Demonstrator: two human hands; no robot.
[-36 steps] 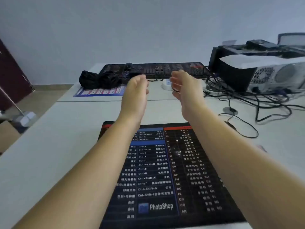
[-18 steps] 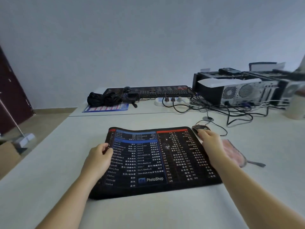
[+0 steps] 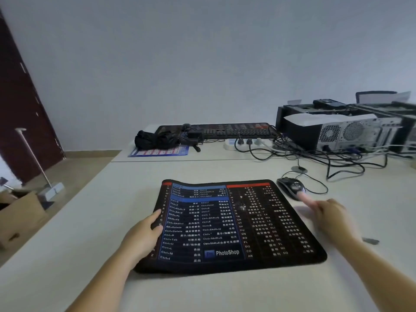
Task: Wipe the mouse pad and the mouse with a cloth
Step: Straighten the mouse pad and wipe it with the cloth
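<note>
1. Change since half a second ago: the right hand (image 3: 331, 218) has left the pad's right edge and is now motion-blurred beside it, one finger stretched toward the mouse (image 3: 291, 187). The pink cloth that lay right of the pad then is not visible now; it may be hidden under the hand. The left hand has stayed put.
2. Mouse pad (image 3: 234, 224): lies flat on the white table (image 3: 78, 221) straight ahead, long axis running left to right, far edge slightly rippled.
3. Mouse: just off the pad's far right corner, cord trailing away to the cables (image 3: 337, 158) behind. It sits ahead of and slightly left of the right hand, which is much the nearer hand.
4. Right hand: loosely open, forefinger extended, its tip (image 3: 300, 195) at or touching the mouse's near end; blur prevents certainty. Holds nothing that I can make out.
5. Left hand (image 3: 140, 242): flat on the pad's left edge, fingers relaxed, pinning it rather than gripping.
6. Judgement: wiping has not begun; a cloth must be in hand first.
7. Background: keyboard (image 3: 234, 130) and computer case (image 3: 342, 131) on the far table, well apart.
</note>
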